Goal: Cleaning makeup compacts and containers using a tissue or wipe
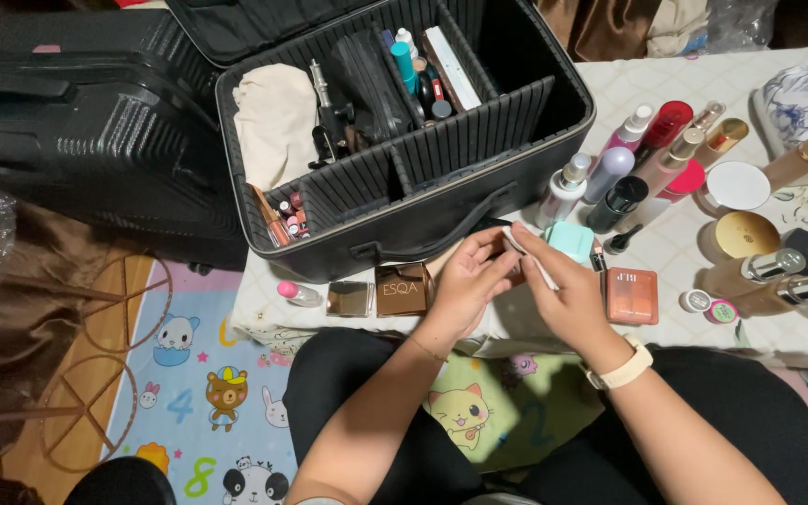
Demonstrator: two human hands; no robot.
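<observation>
Both your hands meet on one thin white stick [527, 258]. Your left hand [468, 281] and right hand [568, 290] pinch it closed-fingered, just below the black case [441, 201].

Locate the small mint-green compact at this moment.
In the head view the mint-green compact lies on the white quilted cloth, right of centre, just beyond the right hand, below a white spray bottle.

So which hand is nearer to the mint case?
Right. The right hand lies just below the mint case, almost touching it; the left hand is further left.
</observation>
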